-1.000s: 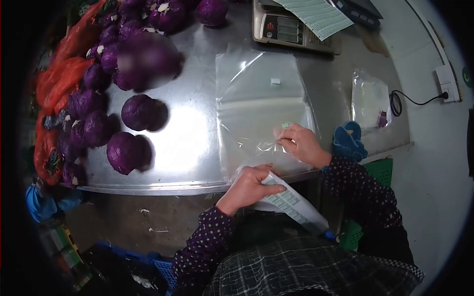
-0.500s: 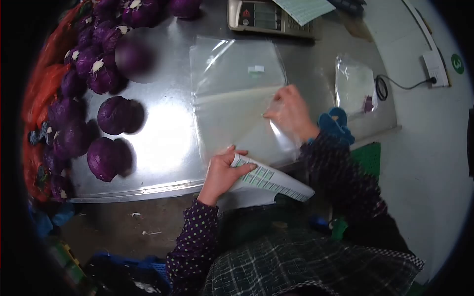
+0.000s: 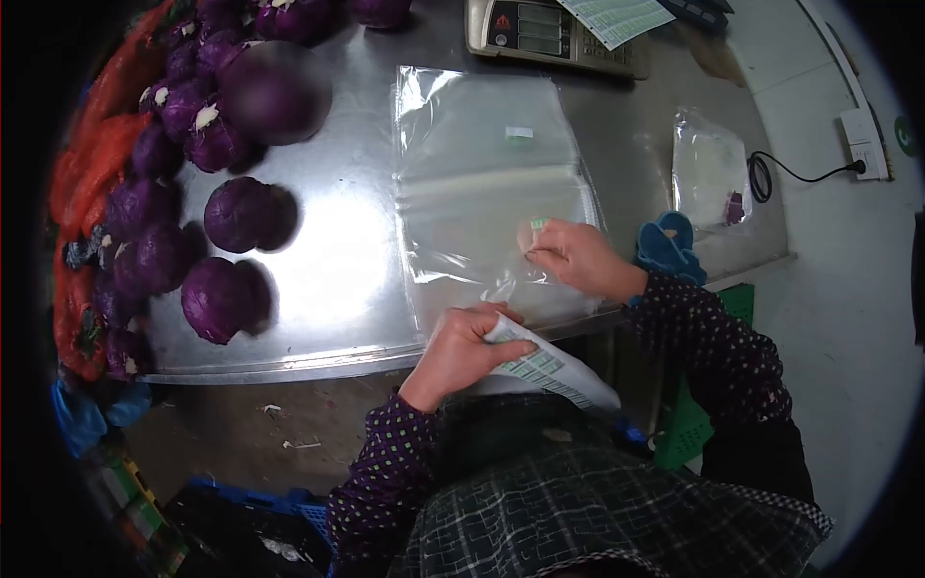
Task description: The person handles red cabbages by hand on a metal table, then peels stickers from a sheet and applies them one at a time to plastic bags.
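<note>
Clear plastic bags (image 3: pixel 482 183) lie flat in a stack on a metal table (image 3: pixel 328 332), a small label (image 3: pixel 518 133) on their upper part. The right hand (image 3: pixel 568 258), thumb and forefinger pinched closed, works over the lower part beside a green-and-white label (image 3: pixel 538 223); whether it grips film cannot be told. The left hand (image 3: pixel 469 349), closed, clasps a label sheet (image 3: pixel 554 371) at the table's edge. To the right lies another clear bag (image 3: pixel 708 173) showing a purple piece; to the left, purple cabbages (image 3: pixel 239 214) crowd beside red netting (image 3: pixel 106 159).
</note>
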{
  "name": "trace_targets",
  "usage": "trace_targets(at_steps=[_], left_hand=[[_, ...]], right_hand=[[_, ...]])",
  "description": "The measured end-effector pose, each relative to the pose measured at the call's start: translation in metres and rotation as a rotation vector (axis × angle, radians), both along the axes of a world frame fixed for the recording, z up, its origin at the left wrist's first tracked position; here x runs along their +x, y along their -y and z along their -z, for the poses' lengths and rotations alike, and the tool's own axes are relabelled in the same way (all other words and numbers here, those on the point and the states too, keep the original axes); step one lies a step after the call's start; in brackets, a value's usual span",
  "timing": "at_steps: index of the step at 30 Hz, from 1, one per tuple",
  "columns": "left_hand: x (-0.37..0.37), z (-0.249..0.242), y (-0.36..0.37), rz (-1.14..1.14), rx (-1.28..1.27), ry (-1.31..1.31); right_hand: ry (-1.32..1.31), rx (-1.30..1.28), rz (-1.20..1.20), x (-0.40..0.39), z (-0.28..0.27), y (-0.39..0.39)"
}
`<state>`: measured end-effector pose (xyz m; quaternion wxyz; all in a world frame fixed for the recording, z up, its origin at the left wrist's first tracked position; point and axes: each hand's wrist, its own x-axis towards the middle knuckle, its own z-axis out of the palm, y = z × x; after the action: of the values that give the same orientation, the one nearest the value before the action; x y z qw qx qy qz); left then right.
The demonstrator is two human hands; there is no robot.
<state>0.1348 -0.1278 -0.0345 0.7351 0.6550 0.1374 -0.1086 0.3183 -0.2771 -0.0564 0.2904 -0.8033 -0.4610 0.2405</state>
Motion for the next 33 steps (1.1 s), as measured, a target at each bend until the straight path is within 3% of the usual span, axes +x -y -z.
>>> trace_targets(at_steps=[2,4,6,9,11,13,14,16,18,20,21,23,24,26,27,29,30,32,33], left_hand=[[-0.002,-0.013,0.004,0.142,0.021,-0.016],[-0.001,-0.013,0.005,0.147,-0.03,-0.003],[0.003,0.004,0.003,-0.041,0.198,0.138],[0.004,0.025,-0.003,-0.064,0.16,-0.004],[0.002,0.031,-0.001,-0.08,0.178,-0.057],[0.001,0.035,-0.003,-0.059,0.172,-0.044],[0.002,0.034,-0.004,-0.043,0.183,-0.03],[0.005,0.032,-0.007,-0.046,0.178,0.0],[0.003,0.034,-0.004,-0.072,0.17,-0.074],[0.006,0.036,-0.007,-0.082,0.16,-0.075],[0.007,0.032,-0.006,-0.086,0.161,-0.074],[0.002,0.036,-0.006,-0.065,0.149,-0.044],[0.0,0.034,-0.008,-0.048,0.159,-0.047],[0.003,0.033,-0.008,-0.071,0.19,-0.041],[0.002,0.027,-0.007,-0.08,0.196,-0.054],[0.002,0.009,-0.013,-0.017,-0.049,-0.234],[0.001,0.003,-0.009,-0.04,-0.039,-0.246],[-0.002,-0.008,0.0,0.126,0.05,0.062],[0.002,-0.006,-0.002,0.088,0.078,0.039]], right_hand=[[-0.03,0.007,-0.014,0.002,0.002,-0.005],[-0.014,0.016,-0.009,0.003,0.006,-0.009],[-0.034,-0.06,0.025,0.001,0.004,-0.011],[-0.021,-0.143,-0.025,0.013,-0.001,-0.014],[-0.326,0.157,0.419,0.062,-0.011,-0.023],[-0.016,0.452,0.653,0.131,-0.1,-0.032],[-0.005,0.452,0.674,0.118,-0.098,-0.027],[-0.367,0.522,0.524,0.072,-0.075,-0.032],[-0.511,0.248,0.442,0.027,-0.013,-0.021],[-0.235,0.26,0.507,0.02,0.031,-0.016],[-0.247,0.271,0.498,0.029,0.031,-0.018],[0.387,0.172,0.283,0.047,0.019,-0.003],[0.383,0.177,0.303,0.041,0.01,0.002],[0.506,0.067,0.039,0.028,-0.006,0.005],[0.422,0.139,-0.121,0.006,0.003,0.005],[0.33,0.108,-0.071,-0.014,0.012,0.004],[0.251,0.057,-0.034,-0.015,0.016,0.001],[0.26,0.15,0.03,-0.016,0.018,-0.005],[0.204,0.095,0.018,-0.013,0.015,-0.006]])
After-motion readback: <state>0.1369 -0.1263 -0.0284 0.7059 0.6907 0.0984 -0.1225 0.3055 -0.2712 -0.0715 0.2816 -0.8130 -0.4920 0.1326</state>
